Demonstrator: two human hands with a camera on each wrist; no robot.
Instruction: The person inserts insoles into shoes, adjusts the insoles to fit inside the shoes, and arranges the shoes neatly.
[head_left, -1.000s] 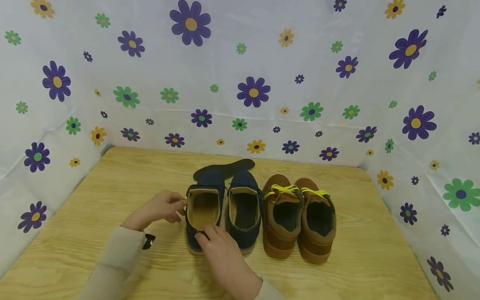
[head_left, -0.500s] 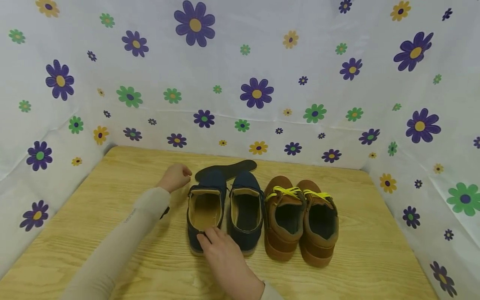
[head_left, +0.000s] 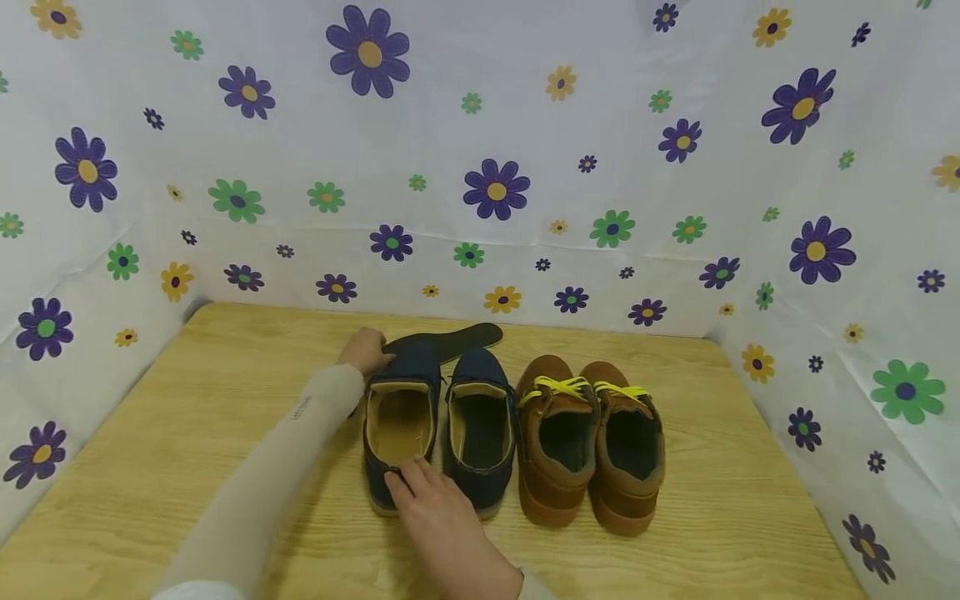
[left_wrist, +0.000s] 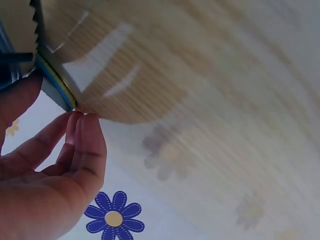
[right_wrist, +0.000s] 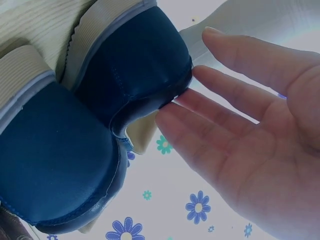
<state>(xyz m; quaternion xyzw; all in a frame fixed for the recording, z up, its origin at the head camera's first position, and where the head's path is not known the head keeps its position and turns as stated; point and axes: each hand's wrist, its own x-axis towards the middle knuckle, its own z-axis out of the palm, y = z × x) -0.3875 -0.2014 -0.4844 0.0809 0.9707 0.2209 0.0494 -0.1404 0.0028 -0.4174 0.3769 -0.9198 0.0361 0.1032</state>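
Observation:
A dark insole (head_left: 467, 338) lies behind the toes of two navy slip-on shoes. My left hand (head_left: 365, 351) has its fingertips at the insole's near left end. In the left wrist view, thumb and fingers sit on either side of the insole's blue and yellow layered edge (left_wrist: 59, 86). My right hand (head_left: 444, 521) rests its fingers on the heel of the left navy shoe (head_left: 417, 364); in the right wrist view those fingers are fairly straight and the thumb stands apart. The right navy shoe (head_left: 480, 367) stands beside it, its inside darker than the left one's tan inside.
Two brown shoes with yellow laces, the left brown shoe (head_left: 551, 492) and the right brown shoe (head_left: 626, 504), stand right of the navy pair. Underneath is a wood-grain table (head_left: 247, 400). A white flower-print cloth (head_left: 427, 133) walls the back and both sides.
My left hand has gone from beside the left navy shoe's opening forward to the insole's left end. The right hand has stayed at the heel. The head view has shifted slightly.

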